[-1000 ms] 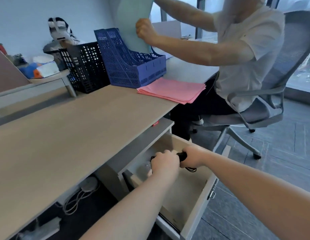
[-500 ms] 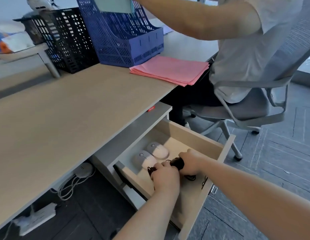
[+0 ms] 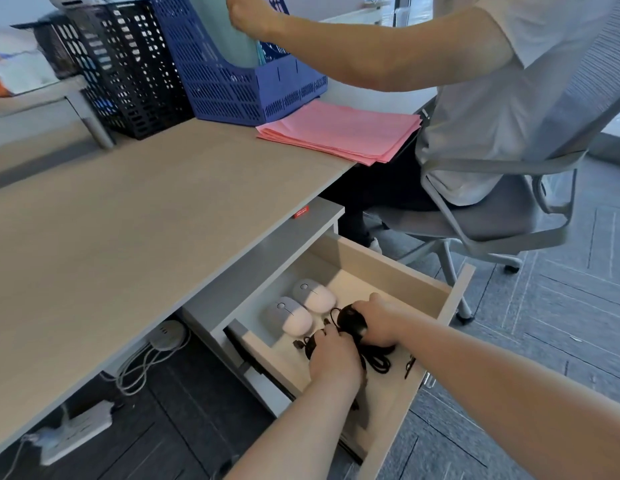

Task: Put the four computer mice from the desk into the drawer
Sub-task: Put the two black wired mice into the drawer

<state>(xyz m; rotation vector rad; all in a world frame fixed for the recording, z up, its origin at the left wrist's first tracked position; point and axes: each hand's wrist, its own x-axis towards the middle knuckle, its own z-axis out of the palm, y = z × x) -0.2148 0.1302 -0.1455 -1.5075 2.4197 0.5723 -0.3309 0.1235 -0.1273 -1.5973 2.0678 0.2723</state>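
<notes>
The desk (image 3: 128,216) top is bare on its near left part; at its far side stand a black mesh basket (image 3: 128,71) and, right of it, a blue file rack (image 3: 232,81), with a stack of pink paper (image 3: 339,131) at the far right corner. A small red tag (image 3: 301,212) sits under the desk edge; its writing is too small to read.

Below the desk the drawer (image 3: 398,275) stands pulled out. On its left part two pale mice (image 3: 298,308) lie side by side, touching or nearly so.

Just right of them, the left hand (image 3: 334,355) is curled down over a black corded mouse (image 3: 310,344), fingers closed around it; most of that mouse is hidden.

The right hand (image 3: 379,322) clasps a second black mouse (image 3: 352,322) from the right, fingers wrapped on its body, with loops of black cable (image 3: 378,363) lying on the drawer floor between the hands.

At the far right another person sits in a grey chair (image 3: 509,216).

Compared with half a second ago, both hands are in nearly the same place over the black mice, and the pale mice have not moved.
</notes>
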